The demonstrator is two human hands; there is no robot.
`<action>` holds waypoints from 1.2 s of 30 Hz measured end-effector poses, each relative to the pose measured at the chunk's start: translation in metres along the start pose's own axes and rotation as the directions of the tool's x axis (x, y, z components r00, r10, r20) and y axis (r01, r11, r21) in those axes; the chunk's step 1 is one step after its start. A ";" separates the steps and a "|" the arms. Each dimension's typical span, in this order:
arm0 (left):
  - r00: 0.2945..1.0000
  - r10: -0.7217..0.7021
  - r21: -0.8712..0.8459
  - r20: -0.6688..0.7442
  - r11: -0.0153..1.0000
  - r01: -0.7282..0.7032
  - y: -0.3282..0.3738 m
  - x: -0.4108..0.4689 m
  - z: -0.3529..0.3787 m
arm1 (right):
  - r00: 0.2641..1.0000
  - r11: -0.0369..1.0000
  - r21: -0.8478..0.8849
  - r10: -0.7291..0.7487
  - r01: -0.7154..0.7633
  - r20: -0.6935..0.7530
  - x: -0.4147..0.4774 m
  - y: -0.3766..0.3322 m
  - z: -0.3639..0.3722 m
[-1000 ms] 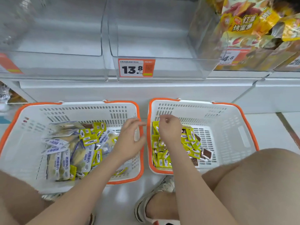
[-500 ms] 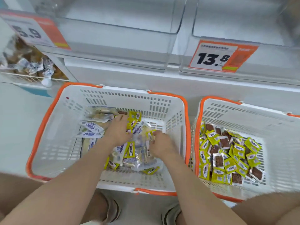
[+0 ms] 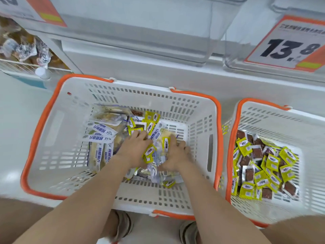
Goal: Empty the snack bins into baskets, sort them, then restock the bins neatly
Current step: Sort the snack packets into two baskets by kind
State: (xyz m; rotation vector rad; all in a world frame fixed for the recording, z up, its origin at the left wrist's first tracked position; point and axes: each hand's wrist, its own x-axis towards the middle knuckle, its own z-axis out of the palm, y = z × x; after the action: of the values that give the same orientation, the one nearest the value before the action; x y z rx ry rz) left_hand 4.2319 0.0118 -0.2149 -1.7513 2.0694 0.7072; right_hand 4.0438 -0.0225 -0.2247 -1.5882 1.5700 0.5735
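Price tag (image 3: pixel 288 48) above right basket (image 3: pixel 246 110)

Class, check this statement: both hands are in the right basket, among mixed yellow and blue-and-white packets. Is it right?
No. The head view shows the left hand and right hand in the left basket, not the right basket; the packets around them are indeed mixed yellow and blue-and-white.
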 end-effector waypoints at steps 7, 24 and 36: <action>0.990 -0.085 -0.073 -0.111 0.994 0.077 0.007 0.000 -0.001 | 0.998 0.972 0.233 0.037 -0.023 -0.058 0.008 -0.005 -0.011; 0.973 -0.202 -0.175 -0.115 0.968 0.180 -0.024 0.037 -0.014 | 0.812 0.965 0.055 -0.183 0.255 -0.555 -0.004 -0.011 -0.067; 0.985 -0.171 0.143 0.024 0.976 0.166 -0.008 0.054 -0.026 | 0.929 0.944 -0.238 -0.136 0.226 0.345 -0.019 0.007 -0.029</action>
State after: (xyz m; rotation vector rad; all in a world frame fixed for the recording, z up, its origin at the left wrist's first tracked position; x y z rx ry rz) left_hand 4.2314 -0.0476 -0.2243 -1.7941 1.8715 0.5258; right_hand 4.0283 -0.0332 -0.1945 -1.7181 1.1185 0.9288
